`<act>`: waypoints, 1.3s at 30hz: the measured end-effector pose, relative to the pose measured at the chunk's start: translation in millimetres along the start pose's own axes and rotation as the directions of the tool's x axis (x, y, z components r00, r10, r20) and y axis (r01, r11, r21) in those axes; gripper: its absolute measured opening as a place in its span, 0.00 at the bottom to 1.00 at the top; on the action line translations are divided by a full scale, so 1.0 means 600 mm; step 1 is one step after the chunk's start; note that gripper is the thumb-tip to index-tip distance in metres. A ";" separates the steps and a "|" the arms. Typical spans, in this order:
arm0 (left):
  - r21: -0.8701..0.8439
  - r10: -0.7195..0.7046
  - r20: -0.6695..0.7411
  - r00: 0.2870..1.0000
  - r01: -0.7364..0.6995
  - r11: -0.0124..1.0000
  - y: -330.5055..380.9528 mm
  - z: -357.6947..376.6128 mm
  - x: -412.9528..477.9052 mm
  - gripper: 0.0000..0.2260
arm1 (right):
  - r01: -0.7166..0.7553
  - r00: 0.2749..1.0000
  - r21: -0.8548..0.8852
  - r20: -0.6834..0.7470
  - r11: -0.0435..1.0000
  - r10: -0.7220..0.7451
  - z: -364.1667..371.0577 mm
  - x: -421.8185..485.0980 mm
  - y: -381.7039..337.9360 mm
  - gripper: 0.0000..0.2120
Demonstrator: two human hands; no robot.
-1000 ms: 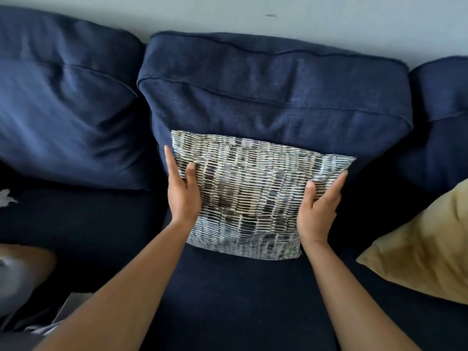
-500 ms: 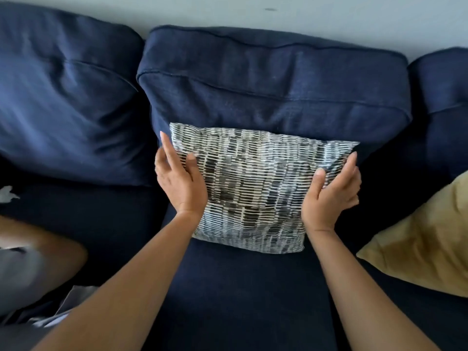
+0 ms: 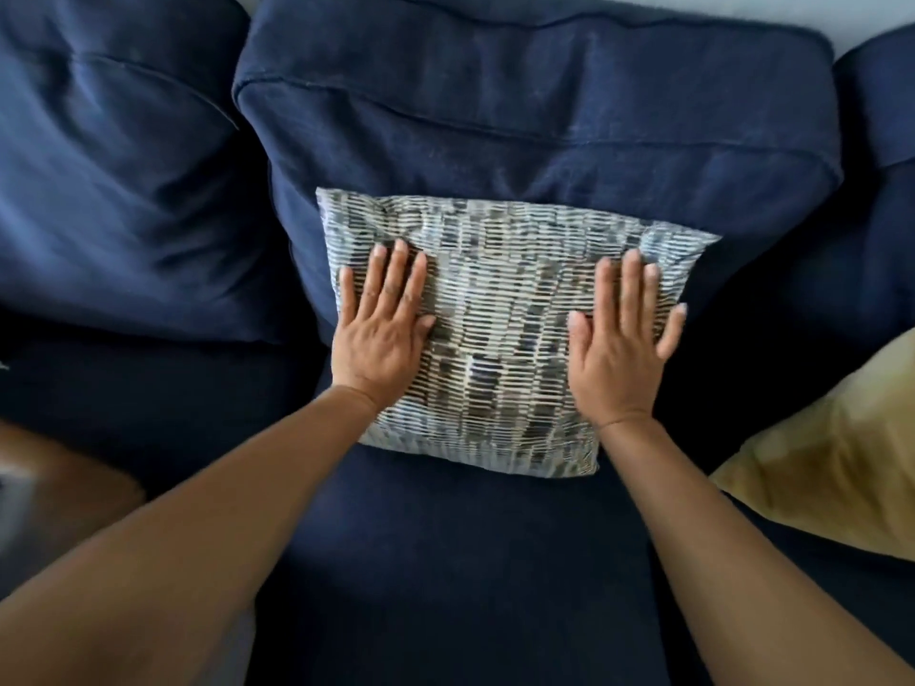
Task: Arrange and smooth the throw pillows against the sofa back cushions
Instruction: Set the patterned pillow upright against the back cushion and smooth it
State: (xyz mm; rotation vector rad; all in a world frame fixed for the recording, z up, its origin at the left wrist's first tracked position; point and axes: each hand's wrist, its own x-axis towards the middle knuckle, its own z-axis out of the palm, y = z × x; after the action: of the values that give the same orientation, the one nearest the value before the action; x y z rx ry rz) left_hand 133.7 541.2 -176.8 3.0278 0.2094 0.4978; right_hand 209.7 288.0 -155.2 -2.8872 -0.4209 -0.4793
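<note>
A grey and white patterned throw pillow leans against the middle navy back cushion of the sofa. My left hand lies flat on the pillow's left half, fingers spread. My right hand lies flat on its right half, fingers spread, the little finger reaching past the pillow's right edge. Neither hand grips anything. A mustard yellow throw pillow rests at the right, partly cut off by the frame edge.
The left navy back cushion is creased and slumped. A third back cushion shows at the far right. The navy seat cushion stretches in front. A blurred brown and grey shape sits at the lower left.
Both hands left the pillow's side edges and now lie flat, palms down, on its front face. The view has moved closer to the sofa.
</note>
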 end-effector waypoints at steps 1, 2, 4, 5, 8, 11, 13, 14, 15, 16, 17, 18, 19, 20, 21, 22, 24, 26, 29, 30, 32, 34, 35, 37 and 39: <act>-0.014 -0.029 -0.015 0.999 0.029 0.999 0.001 -0.001 0.003 0.27 | -0.054 0.998 0.016 -0.030 0.998 0.054 -0.007 -0.003 -0.001 0.28; -0.032 -0.057 -0.027 0.998 0.057 0.998 0.005 -0.001 0.004 0.27 | -0.084 0.994 0.042 -0.070 0.996 0.086 -0.014 -0.009 -0.011 0.28; -0.052 -0.099 -0.033 0.994 0.097 0.994 0.015 0.004 0.000 0.27 | 0.012 0.992 0.100 -0.127 0.995 0.001 -0.028 -0.027 -0.051 0.29; -0.055 -0.114 -0.034 0.993 0.112 0.992 0.019 0.006 -0.001 0.27 | 0.128 0.986 0.133 -0.124 0.983 -0.111 -0.028 -0.040 -0.078 0.29; -0.076 -0.128 -0.033 0.991 0.126 0.989 0.020 0.013 -0.001 0.27 | 0.409 0.912 0.118 -0.075 0.905 -0.403 0.007 -0.084 -0.137 0.30; -0.033 -0.117 -0.030 0.993 0.116 0.993 0.006 0.015 -0.004 0.27 | 0.422 0.907 -0.025 0.021 0.906 -0.421 0.057 -0.076 -0.100 0.32; 0.005 -0.120 -0.026 0.992 0.120 0.993 -0.003 0.017 -0.009 0.27 | 0.338 0.941 -0.099 0.056 0.936 -0.334 0.074 -0.068 -0.041 0.32; 0.011 -0.122 -0.023 0.992 0.122 0.992 -0.004 0.018 -0.010 0.27 | 0.285 0.958 -0.121 0.058 0.951 -0.279 0.075 -0.069 -0.012 0.32; 0.007 -0.123 -0.026 0.992 0.123 0.992 -0.003 0.017 -0.011 0.28 | 0.232 0.972 -0.127 0.057 0.964 -0.227 0.073 -0.075 0.011 0.32; -0.004 -0.128 -0.038 0.991 0.128 0.992 0.000 0.015 -0.010 0.28 | 0.185 0.982 -0.110 0.049 0.977 -0.180 0.067 -0.083 0.026 0.33; -0.026 -0.141 -0.060 0.988 0.140 0.990 0.006 0.009 -0.011 0.28 | 0.146 0.989 -0.075 0.036 0.986 -0.144 0.059 -0.092 0.032 0.33; -0.064 -0.162 -0.092 0.983 0.156 0.986 0.014 0.001 -0.014 0.27 | 0.117 0.993 -0.030 0.015 0.993 -0.117 0.046 -0.100 0.029 0.33; -0.112 -0.176 -0.137 0.975 0.162 0.980 0.026 -0.009 -0.020 0.27 | 0.102 0.995 0.009 -0.012 0.995 -0.102 0.031 -0.106 0.019 0.33; -0.158 -0.174 -0.188 0.967 0.145 0.977 0.041 -0.018 -0.030 0.27 | 0.110 0.993 0.038 -0.049 0.993 -0.108 0.016 -0.108 0.005 0.32; -0.192 -0.146 -0.234 0.961 0.101 0.976 0.061 -0.025 -0.044 0.26 | 0.142 0.986 0.059 -0.093 0.988 -0.136 0.003 -0.108 -0.014 0.32; -0.215 -0.100 -0.264 0.959 0.043 0.976 0.082 -0.028 -0.059 0.25 | 0.194 0.973 0.072 -0.138 0.978 -0.183 -0.006 -0.105 -0.035 0.31; -0.233 -0.018 -0.263 0.965 -0.046 0.971 0.119 -0.016 -0.084 0.25 | 0.307 0.939 0.069 -0.188 0.949 -0.289 -0.008 -0.091 -0.077 0.30; -0.191 0.011 -0.215 0.977 -0.054 0.980 0.126 0.017 -0.097 0.25 | 0.363 0.922 0.056 -0.165 0.930 -0.350 0.008 -0.071 -0.096 0.29; -0.042 0.007 -0.105 0.994 -0.012 0.999 0.082 0.071 -0.101 0.27 | 0.363 0.929 -0.047 -0.055 0.931 -0.365 0.052 -0.047 -0.048 0.28; 0.016 0.020 -0.067 0.998 -0.019 1.000 0.062 0.085 -0.101 0.28 | 0.353 0.935 -0.064 -0.014 0.934 -0.354 0.065 -0.046 -0.019 0.29; 0.090 0.044 -0.010 0.999 -0.043 0.995 0.028 0.100 -0.099 0.31 | 0.298 0.954 -0.070 0.039 0.952 -0.296 0.077 -0.054 0.036 0.31; 0.103 0.024 -0.006 1.000 -0.023 0.994 0.013 0.094 -0.102 0.33 | 0.178 0.984 -0.068 0.043 0.982 -0.175 0.072 -0.074 0.065 0.32; 0.094 0.000 -0.022 1.000 0.002 0.996 0.012 0.085 -0.106 0.34 | 0.100 0.995 -0.061 0.036 0.993 -0.098 0.064 -0.085 0.068 0.32; 0.057 -0.060 -0.069 0.996 0.064 0.996 0.022 0.058 -0.122 0.33 | -0.018 1.000 -0.017 -0.011 1.000 0.018 0.039 -0.108 0.056 0.32; -0.025 -0.086 -0.133 0.987 0.084 0.996 0.049 0.029 -0.136 0.32 | 0.037 0.994 0.058 -0.102 0.998 -0.031 0.011 -0.121 0.023 0.31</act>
State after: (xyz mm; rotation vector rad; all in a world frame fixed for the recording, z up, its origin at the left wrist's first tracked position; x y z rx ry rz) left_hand 66.2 499.8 -216.1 2.9533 0.3372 0.6927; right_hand 149.7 258.6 -187.8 -2.7881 -0.4613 -0.6046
